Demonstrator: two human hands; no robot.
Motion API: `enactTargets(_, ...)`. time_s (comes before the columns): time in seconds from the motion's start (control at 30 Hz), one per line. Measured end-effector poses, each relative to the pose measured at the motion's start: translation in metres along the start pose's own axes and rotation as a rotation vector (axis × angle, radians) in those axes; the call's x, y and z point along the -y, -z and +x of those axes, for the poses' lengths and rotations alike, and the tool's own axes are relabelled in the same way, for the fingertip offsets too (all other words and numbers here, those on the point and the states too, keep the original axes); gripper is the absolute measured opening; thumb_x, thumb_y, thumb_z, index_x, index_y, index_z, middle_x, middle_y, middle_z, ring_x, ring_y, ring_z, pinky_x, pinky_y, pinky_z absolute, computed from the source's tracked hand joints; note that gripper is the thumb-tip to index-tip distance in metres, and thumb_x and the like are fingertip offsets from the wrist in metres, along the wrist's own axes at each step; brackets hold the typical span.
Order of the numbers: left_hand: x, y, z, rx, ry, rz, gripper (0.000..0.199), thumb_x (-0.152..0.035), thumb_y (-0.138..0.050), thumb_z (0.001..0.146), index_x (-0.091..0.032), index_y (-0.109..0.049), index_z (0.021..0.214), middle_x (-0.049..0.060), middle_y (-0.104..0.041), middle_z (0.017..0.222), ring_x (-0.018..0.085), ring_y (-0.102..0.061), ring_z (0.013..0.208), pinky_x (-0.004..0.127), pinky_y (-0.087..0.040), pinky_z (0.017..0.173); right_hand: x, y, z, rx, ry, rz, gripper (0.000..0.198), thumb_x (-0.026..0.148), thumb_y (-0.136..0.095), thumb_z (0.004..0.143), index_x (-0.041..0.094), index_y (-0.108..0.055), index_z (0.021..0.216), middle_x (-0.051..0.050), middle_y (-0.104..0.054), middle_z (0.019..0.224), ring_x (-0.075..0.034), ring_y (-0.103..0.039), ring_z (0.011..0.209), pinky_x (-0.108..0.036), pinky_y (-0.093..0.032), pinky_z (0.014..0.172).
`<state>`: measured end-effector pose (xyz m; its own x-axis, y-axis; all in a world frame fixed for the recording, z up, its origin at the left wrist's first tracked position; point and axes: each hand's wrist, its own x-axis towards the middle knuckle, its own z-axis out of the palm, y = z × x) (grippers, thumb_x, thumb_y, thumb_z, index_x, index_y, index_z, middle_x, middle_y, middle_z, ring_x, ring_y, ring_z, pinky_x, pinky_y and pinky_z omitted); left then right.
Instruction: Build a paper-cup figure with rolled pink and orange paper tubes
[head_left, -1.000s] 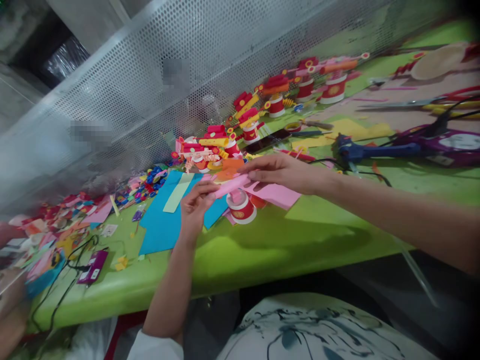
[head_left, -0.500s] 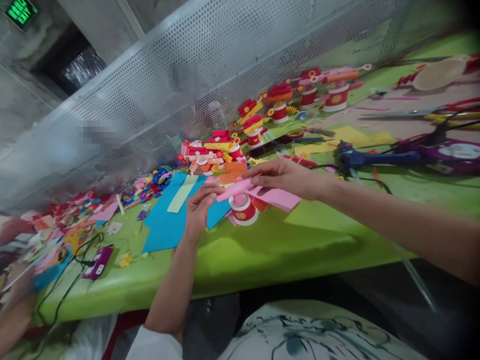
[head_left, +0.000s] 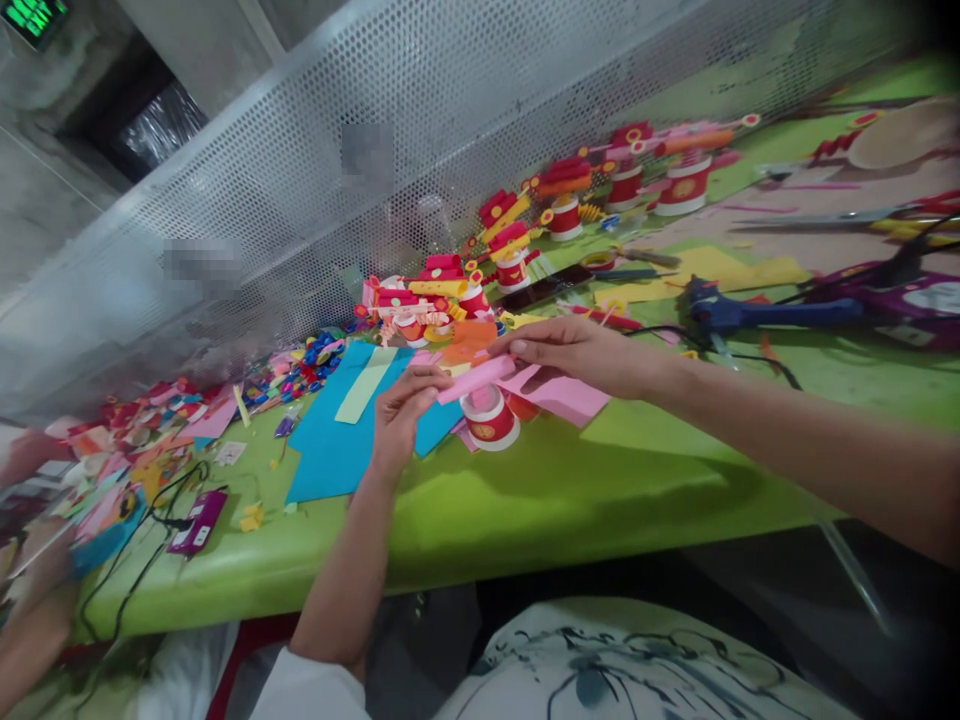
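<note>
Here, two hands (head_left: pixel 403 412) (head_left: pixel 583 355) hold one pink roll (head_left: pixel 476 380) over one red-and-white cup (head_left: pixel 493 427).

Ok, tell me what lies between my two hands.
In the head view, a pink roll stretches from your left hand to your right hand, a red cup below.

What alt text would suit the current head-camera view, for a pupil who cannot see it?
A person's left hand and right hand hold a pink roll by its ends over a red-and-white cup, at a green table. A blue sheet lies nearby; decorated cups stand behind, before a perforated metal screen.
</note>
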<state>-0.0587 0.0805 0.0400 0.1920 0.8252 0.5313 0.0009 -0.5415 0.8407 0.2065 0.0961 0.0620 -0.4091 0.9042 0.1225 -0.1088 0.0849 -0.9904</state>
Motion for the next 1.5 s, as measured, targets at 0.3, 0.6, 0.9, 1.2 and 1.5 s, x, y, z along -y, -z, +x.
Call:
enactTargets(0.3,-0.002,0.000,0.000,-0.024,0.025,0.036,0.016,-0.032,-0.070,0.085,-0.028,-0.084,0.089,0.007,-0.071,0.100,0.024,-0.064,0.102,0.039,-0.051,0.093,-0.005,0.003,0.004,0.049,0.031,-0.053,0.039,0.048,-0.084,0.075,0.027,-0.081,0.108,-0.003,-0.079,0.096,-0.017,-0.073,0.084,-0.033,-0.065,0.077)
enactTargets(0.6,-0.001,0.000,0.000,-0.013,-0.017,0.008,0.015,-0.030,-0.070,0.086,-0.028,-0.084,0.090,0.007,-0.071,0.098,0.023,-0.064,0.099,0.039,-0.051,0.090,-0.002,-0.002,0.005,0.058,0.010,-0.038,0.031,0.038,-0.084,0.075,0.028,-0.082,0.104,-0.001,-0.080,0.092,-0.014,-0.073,0.077,-0.030,-0.066,0.075)
enactTargets(0.9,-0.002,0.001,-0.001,-0.019,-0.020,0.020,0.015,-0.026,-0.071,0.083,-0.030,-0.084,0.090,0.006,-0.071,0.098,0.023,-0.064,0.099,0.037,-0.052,0.087,-0.001,-0.003,0.006,0.065,0.016,-0.038,0.030,0.040,-0.084,0.076,0.025,-0.082,0.102,-0.001,-0.079,0.092,-0.013,-0.073,0.077,-0.029,-0.066,0.075)
enactTargets(1.2,0.001,0.003,0.000,0.024,-0.050,-0.007,0.018,-0.020,-0.070,0.083,-0.028,-0.084,0.092,0.005,-0.072,0.100,0.022,-0.063,0.102,0.035,-0.050,0.090,0.001,-0.002,0.007,0.075,-0.012,-0.070,0.034,0.047,-0.082,0.077,0.027,-0.082,0.104,-0.002,-0.078,0.094,-0.016,-0.072,0.085,-0.032,-0.065,0.078)
enactTargets(1.5,0.004,0.011,0.002,0.137,0.012,0.032,0.050,-0.039,-0.079,0.080,-0.030,-0.068,0.128,0.007,-0.068,0.117,0.023,-0.063,0.104,0.036,-0.051,0.090,0.004,-0.004,0.007,0.096,-0.013,-0.091,0.037,0.041,-0.087,0.071,0.028,-0.081,0.104,0.001,-0.078,0.093,-0.013,-0.070,0.077,-0.029,-0.063,0.076)
